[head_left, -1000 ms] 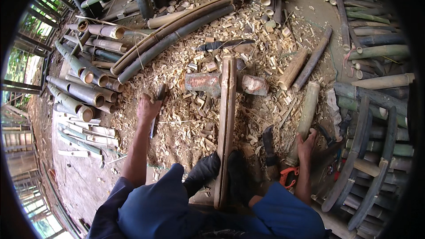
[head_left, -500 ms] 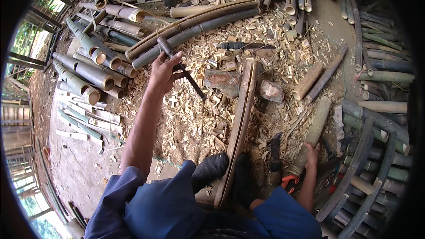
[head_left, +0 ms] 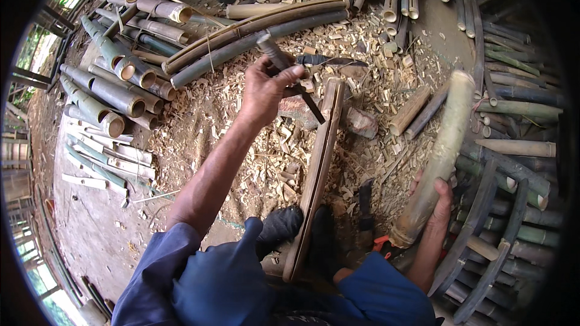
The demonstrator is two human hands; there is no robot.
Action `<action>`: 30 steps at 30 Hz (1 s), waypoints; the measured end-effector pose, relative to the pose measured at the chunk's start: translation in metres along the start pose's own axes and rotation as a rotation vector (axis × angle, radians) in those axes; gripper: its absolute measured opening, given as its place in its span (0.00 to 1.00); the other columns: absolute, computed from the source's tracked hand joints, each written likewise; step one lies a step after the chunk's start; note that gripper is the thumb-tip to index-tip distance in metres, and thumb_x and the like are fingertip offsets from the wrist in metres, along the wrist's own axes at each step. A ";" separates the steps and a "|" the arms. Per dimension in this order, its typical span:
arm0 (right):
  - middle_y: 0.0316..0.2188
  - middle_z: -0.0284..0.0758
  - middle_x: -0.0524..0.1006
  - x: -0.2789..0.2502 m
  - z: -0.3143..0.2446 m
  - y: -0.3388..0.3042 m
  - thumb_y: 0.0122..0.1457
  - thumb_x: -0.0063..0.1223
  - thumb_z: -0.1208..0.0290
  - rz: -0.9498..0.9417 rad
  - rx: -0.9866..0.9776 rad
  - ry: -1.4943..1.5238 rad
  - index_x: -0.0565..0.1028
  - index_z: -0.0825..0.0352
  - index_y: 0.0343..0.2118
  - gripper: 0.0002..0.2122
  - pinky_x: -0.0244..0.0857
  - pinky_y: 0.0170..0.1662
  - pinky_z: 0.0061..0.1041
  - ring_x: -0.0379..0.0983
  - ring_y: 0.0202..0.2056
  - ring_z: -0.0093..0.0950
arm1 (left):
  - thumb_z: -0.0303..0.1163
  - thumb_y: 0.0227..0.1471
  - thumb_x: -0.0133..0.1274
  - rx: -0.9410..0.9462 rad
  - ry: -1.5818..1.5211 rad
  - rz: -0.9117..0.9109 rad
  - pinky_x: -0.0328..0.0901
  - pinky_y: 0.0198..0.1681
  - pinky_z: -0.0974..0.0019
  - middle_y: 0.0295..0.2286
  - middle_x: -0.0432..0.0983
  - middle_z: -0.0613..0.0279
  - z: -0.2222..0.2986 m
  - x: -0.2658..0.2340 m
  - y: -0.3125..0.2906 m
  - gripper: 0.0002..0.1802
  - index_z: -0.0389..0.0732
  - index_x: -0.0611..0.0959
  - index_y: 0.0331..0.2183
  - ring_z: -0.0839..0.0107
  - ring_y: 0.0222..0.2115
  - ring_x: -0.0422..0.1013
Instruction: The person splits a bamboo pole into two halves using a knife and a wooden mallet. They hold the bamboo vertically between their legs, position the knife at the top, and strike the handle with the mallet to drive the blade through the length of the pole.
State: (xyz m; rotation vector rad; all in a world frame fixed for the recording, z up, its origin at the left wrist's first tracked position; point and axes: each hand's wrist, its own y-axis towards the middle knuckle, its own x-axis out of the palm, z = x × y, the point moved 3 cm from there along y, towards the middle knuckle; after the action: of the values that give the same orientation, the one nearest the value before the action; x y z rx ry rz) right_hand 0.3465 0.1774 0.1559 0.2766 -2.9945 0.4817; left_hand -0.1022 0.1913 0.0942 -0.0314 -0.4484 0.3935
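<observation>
My left hand (head_left: pixel 264 96) is closed around a chisel (head_left: pixel 277 54) with a thick, ringed handle. The dark blade slants down to the right. Its tip overlaps a slotted bamboo length (head_left: pixel 309 196) in the picture; whether they touch I cannot tell. This slotted piece lies between my feet, its far end beside a brick-like block (head_left: pixel 362 122). My right hand (head_left: pixel 440 205) grips a thick, pale bamboo tube (head_left: pixel 444 139), raised and tilted away from me. Below its near end shows an orange handle (head_left: pixel 380 242); the rest of that tool is hidden.
Wood chips (head_left: pixel 254 163) cover the ground ahead. A dark blade (head_left: pixel 365 205) lies right of my feet, a sheathed-looking knife (head_left: pixel 329 60) farther off. Bamboo tubes (head_left: pixel 115 93) are piled left, split strips (head_left: pixel 112 160) nearer, and a bamboo frame (head_left: pixel 504 247) stands at right.
My left hand has carried the chisel right, toward the slotted bamboo. My right hand has lifted the pale bamboo tube off the ground. The view has shifted slightly.
</observation>
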 end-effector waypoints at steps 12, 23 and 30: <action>0.41 0.41 0.75 0.110 -0.038 0.002 0.42 0.66 0.63 -0.225 -0.032 -0.269 0.65 0.74 0.56 0.37 0.78 0.37 0.33 0.79 0.34 0.31 | 0.34 0.48 0.73 0.302 0.142 -0.012 0.77 0.39 0.63 0.31 0.83 0.58 -0.031 0.026 -0.007 0.19 0.36 0.82 0.37 0.71 0.33 0.79; 0.48 0.49 0.74 0.202 -0.111 0.029 0.48 0.68 0.72 -0.419 -0.316 -1.290 0.60 0.66 0.62 0.38 0.79 0.43 0.41 0.81 0.39 0.42 | 0.26 0.53 0.68 0.512 0.303 -0.005 0.75 0.45 0.67 0.35 0.84 0.57 -0.031 0.048 -0.038 0.14 0.33 0.82 0.40 0.72 0.38 0.80; 0.49 0.49 0.74 0.209 -0.137 0.003 0.47 0.69 0.71 -0.487 -0.837 -1.291 0.56 0.71 0.67 0.44 0.80 0.46 0.40 0.81 0.39 0.47 | 0.32 0.56 0.67 0.547 0.152 -0.003 0.74 0.48 0.63 0.38 0.83 0.58 -0.050 0.046 -0.053 0.19 0.31 0.81 0.45 0.70 0.41 0.78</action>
State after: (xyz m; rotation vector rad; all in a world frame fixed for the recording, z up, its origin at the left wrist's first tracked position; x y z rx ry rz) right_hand 0.1503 0.1896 0.3099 1.6263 -3.4673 -1.4931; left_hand -0.0229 0.1621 0.0743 0.4671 -0.1800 0.4963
